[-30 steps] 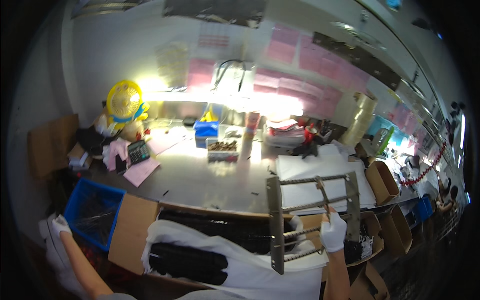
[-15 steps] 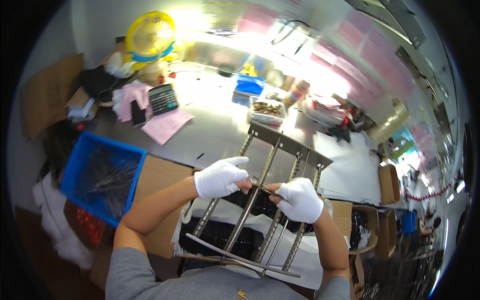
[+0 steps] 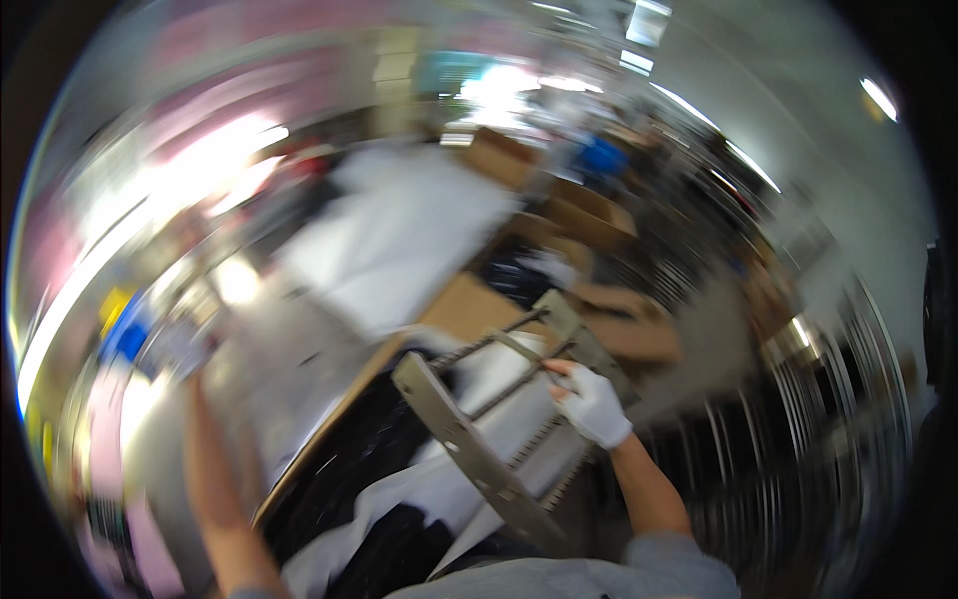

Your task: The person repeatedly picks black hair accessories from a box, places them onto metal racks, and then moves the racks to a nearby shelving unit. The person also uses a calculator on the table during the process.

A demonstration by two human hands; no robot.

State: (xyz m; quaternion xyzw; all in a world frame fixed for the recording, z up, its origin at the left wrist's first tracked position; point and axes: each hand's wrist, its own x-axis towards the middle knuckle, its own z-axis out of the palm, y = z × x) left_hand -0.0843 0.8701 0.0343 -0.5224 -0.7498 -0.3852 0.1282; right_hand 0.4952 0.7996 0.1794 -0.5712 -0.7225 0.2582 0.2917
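Note:
The picture is tilted and smeared by motion. A grey metal rack (image 3: pixel 461 437) made of two flat bars joined by several thin rods lies over an open cardboard box (image 3: pixel 461 304) lined with white and black sheeting. My right hand (image 3: pixel 591 404), in a white glove, grips one of the rack's rods near its far bar. My left forearm stretches away across the grey worktop (image 3: pixel 284 374) at the left. My left hand (image 3: pixel 196 371) is lost in blur near some small items there, and what it holds does not show.
A large white sheet (image 3: pixel 409 225) lies on the table beyond the box. More cardboard boxes (image 3: pixel 589 215) stand behind it. Blurred blue and yellow objects (image 3: pixel 125 324) sit at the far left. Curved metal rods or wires (image 3: pixel 848 439) streak along the right side.
The view has swung and tilted sharply. My left hand has come off the rack and reached out to the left. My right hand still holds the rack.

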